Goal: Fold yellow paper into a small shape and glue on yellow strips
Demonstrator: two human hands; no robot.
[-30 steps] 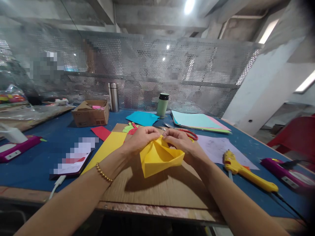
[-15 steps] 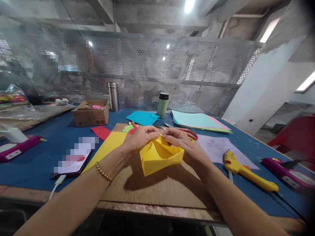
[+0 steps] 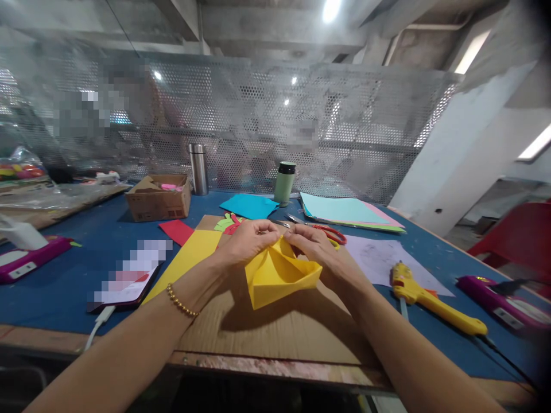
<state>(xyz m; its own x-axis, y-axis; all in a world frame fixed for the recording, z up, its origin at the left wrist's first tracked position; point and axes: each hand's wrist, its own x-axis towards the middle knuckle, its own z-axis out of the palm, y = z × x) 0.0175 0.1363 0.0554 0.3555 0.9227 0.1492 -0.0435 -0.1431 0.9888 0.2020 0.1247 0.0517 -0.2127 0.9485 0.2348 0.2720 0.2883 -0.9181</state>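
Perforated metal screen (image 3: 258, 109) standing behind a blue surface (image 3: 129, 235), on whose near edge lies a flat cardboard sheet (image 3: 224, 338). At the far right is a stack of coloured paper (image 3: 344, 209), pale blue uppermost; nearer lies a lilac sheet (image 3: 374, 258), marked with faint lines. A yellow sheet (image 3: 193, 252) lies at the left of the cardboard, partly behind the left forearm. An open cardboard box (image 3: 159, 205) occupies the rear left. A yellow glue gun (image 3: 443, 310) rests on its side at the right. The folded yellow paper form (image 3: 275, 281), open-topped and angular, is held above the cardboard sheet, its shadow falling there. The left hand (image 3: 247, 244) and the right hand (image 3: 316, 246) meet at its far upper edge; each grip is narrow, fingertips pinching the paper. Rear containers: a steel flask (image 3: 198, 170) beside the box and a green bottle (image 3: 284, 184) with a black lid. Red-handled scissors (image 3: 333, 234) lie just beyond the right hand. Smallest: a gold bead bracelet (image 3: 183, 307) encircling the left wrist.
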